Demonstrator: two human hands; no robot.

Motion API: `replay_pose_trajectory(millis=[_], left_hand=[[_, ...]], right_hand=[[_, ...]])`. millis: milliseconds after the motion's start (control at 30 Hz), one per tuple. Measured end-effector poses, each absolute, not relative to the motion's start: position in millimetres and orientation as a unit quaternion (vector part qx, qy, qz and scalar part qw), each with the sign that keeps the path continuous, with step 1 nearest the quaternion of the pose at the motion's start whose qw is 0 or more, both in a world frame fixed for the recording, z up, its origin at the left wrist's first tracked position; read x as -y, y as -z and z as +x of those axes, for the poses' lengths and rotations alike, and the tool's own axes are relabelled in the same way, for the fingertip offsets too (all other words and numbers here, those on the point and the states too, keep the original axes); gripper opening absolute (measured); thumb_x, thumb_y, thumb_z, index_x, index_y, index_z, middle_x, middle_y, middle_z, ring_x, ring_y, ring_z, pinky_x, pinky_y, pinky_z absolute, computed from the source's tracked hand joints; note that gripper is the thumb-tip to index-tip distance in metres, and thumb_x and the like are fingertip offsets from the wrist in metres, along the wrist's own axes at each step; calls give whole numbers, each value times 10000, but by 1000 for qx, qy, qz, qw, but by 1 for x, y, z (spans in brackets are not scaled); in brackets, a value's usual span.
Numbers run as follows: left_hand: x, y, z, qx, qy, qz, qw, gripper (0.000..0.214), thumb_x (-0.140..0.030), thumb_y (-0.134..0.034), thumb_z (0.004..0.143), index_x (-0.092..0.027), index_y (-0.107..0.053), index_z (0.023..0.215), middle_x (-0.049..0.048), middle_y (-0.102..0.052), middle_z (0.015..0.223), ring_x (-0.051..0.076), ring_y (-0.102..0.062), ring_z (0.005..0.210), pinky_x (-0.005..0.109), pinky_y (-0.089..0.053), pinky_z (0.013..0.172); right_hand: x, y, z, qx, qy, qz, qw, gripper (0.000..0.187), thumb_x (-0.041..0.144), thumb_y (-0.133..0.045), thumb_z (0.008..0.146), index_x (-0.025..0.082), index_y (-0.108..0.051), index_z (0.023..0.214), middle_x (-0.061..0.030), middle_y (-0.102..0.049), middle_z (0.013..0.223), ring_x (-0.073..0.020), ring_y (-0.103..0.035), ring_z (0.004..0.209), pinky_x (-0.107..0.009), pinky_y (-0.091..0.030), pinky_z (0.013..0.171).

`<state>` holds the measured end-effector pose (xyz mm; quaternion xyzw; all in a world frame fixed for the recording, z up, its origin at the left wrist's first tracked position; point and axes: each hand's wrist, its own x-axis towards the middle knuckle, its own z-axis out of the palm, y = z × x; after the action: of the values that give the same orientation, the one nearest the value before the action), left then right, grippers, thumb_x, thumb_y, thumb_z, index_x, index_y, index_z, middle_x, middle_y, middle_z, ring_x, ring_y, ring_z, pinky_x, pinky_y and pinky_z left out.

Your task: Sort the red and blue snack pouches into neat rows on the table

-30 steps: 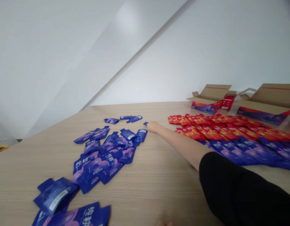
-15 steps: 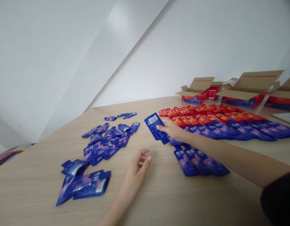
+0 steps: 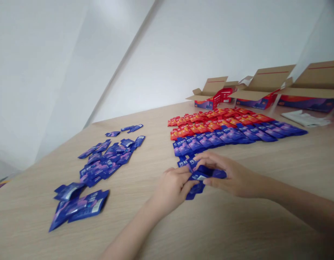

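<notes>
Probably a packing room, wood-laminate table (image 3: 215, 231), open cardboard cartons (image 3: 261, 85), white walls (image 3: 196, 54)

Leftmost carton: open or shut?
Open: the carton has its lid and side flaps raised.

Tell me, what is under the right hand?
A blue sachet sits under the right hand, with more blue sachets beside it. What lies beneath them is hidden.
</notes>
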<state>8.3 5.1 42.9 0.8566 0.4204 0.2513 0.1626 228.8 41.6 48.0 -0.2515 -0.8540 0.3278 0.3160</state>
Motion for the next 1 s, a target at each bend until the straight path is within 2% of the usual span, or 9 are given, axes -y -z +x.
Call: replay_pose_trajectory(millis=[167, 267, 400, 500, 600, 700, 867, 1000], left_hand=[[-15, -36, 37, -369, -178, 909, 78, 306, -342, -493, 976, -177, -698, 818, 30, -673, 841, 163, -625, 783, 296, -471, 740], [-25, -33, 47, -369, -206, 903, 80, 323, -397, -461, 983, -193, -712, 970, 67, -671, 1051, 199, -619, 972, 350, -490, 876], [-44, -15, 47, -417, -227, 878, 51, 398, -347, -372, 1010, -200, -536, 1342, 122, -518, 1387, 256, -478, 1277, 472, -418, 1064], [-53, 9, 47, -432, -175, 884, 34, 459, -322, -376, 1005, -219, -420, 1450, 131, -412, 1498, 283, -357, 1393, 517, -351, 1126], [-52, 29, 50, -435, -116, 893, 16, 498, -337, -422, 987, -266, -383, 1479, 127, -378, 1529, 328, -317, 1418, 569, -327, 1124], [-49, 35, 54, -433, -93, 896, 10, 466, -339, -446, 977, -315, -444, 1443, 105, -424, 1506, 342, -342, 1402, 585, -328, 1109], [-49, 33, 54, -438, -102, 893, 18, 451, -301, -458, 969, -309, -483, 1419, 104, -451, 1490, 345, -348, 1394, 594, -322, 1102], [-46, 37, 54, -435, -116, 893, 18, 457, -287, -451, 967, -280, -478, 1423, 120, -433, 1497, 334, -330, 1409, 572, -310, 1120]], right_hand=[[-30, -49, 266, 894, -203, -301, 261, 191, 303, -561, 928, 256, -670, 1077, -30, -738, 911, -184, -691, 753, -280, -533, 661], [-33, -46, 289, 887, -160, -307, 304, 192, 263, -504, 951, 275, -694, 979, -2, -743, 830, -173, -700, 703, -263, -531, 600], [-48, -36, 318, 841, -48, -330, 426, 218, 207, -553, 927, 312, -701, 1046, 16, -762, 947, -182, -731, 801, -277, -592, 677], [-62, -13, 330, 823, 24, -326, 464, 282, 136, -551, 908, 292, -699, 1089, 4, -748, 1054, -190, -725, 927, -313, -605, 839], [-74, 19, 332, 851, 46, -300, 428, 344, 76, -490, 899, 247, -696, 1115, -26, -722, 1141, -197, -685, 1062, -349, -582, 934], [-80, 44, 328, 877, 26, -301, 373, 395, 40, -440, 889, 229, -695, 1124, -40, -710, 1169, -199, -653, 1126, -375, -571, 959], [-77, 57, 318, 894, -30, -329, 303, 344, 88, -514, 872, 232, -700, 1123, -53, -693, 1208, -231, -633, 1160, -430, -528, 1010], [-75, 53, 313, 891, -46, -349, 286, 376, 105, -520, 834, 216, -678, 1157, -79, -675, 1228, -242, -621, 1163, -434, -517, 1008]])
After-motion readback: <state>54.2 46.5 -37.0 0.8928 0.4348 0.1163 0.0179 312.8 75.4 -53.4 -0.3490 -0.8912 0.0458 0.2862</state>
